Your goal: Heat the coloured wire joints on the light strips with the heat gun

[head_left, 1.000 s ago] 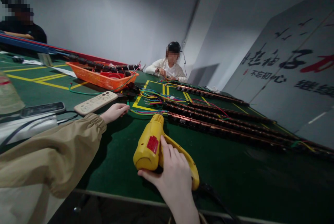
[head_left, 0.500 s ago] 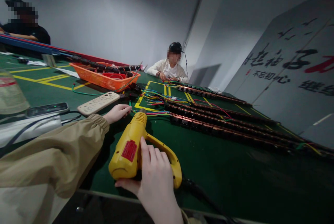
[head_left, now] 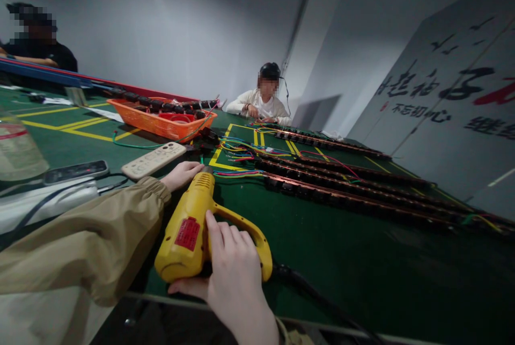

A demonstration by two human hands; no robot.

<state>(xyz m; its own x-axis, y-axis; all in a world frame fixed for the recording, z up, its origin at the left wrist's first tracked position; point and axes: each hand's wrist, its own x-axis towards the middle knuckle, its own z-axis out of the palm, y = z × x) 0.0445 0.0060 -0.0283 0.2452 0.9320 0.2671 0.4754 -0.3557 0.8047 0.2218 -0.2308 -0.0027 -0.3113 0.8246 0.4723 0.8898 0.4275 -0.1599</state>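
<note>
My right hand (head_left: 233, 264) is wrapped round the handle of a yellow heat gun (head_left: 185, 227) with a red label, its nozzle pointing away over the green table. Just left of the nozzle, my left hand (head_left: 182, 175) has its fingers pinched together, with a bit of green wire (head_left: 201, 160) showing at the tips. Colored wires (head_left: 241, 174) run from the nozzle's right side to long dark strips with copper-colored bars (head_left: 322, 195). A beige remote-like object (head_left: 153, 160) lies beyond my left wrist.
An orange basket (head_left: 161, 122) holds dark parts. A phone-like device (head_left: 75, 171), a white power strip (head_left: 48, 200) and a clear bottle (head_left: 20, 152) stand at left. One person (head_left: 263, 103) sits across the table, another (head_left: 40, 50) at far left. A black cord trails right of the heat gun.
The heat gun and my right hand have shifted slightly left, bringing the nozzle closer to my left hand's fingertips. The person across has moved a hand.
</note>
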